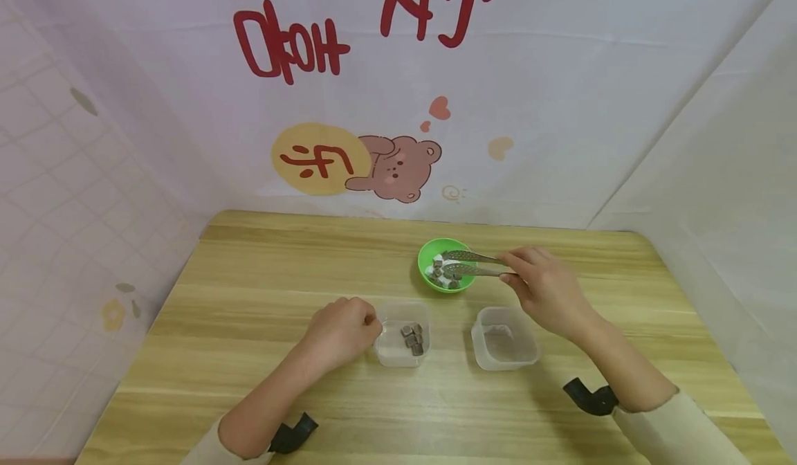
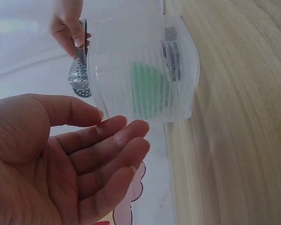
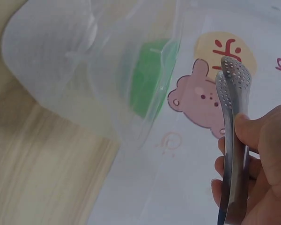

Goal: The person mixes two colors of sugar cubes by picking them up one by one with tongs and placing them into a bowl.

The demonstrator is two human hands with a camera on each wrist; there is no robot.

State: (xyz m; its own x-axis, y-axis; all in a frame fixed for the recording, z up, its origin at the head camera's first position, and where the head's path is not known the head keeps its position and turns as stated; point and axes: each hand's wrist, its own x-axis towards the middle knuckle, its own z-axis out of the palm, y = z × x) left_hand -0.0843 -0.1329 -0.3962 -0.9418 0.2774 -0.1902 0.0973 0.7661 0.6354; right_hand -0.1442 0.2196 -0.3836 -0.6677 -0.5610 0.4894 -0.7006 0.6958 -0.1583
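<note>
My right hand (image 1: pixel 551 292) grips a pair of metal tongs (image 1: pixel 476 271) with perforated tips. The tips overlap the green bowl (image 1: pixel 429 250), which holds several white and brown cubes (image 1: pixel 438 264). In the right wrist view the two arms of the tongs (image 3: pixel 236 159) show between thumb and fingers. My left hand (image 1: pixel 342 326), fingers loosely bent, has its fingertips right at the left rim of a clear plastic container (image 1: pixel 401 306). In the left wrist view nothing shows inside that hand (image 2: pixel 75 159). Several brown cubes (image 1: pixel 411 341) lie in this container.
A second clear container (image 1: pixel 506 366) stands to the right, close below my right forearm. A white cloth wall (image 1: pixel 529 195) with a printed bear and red lettering rises behind the wooden table (image 1: pixel 299 271). Cloth also hangs at both sides.
</note>
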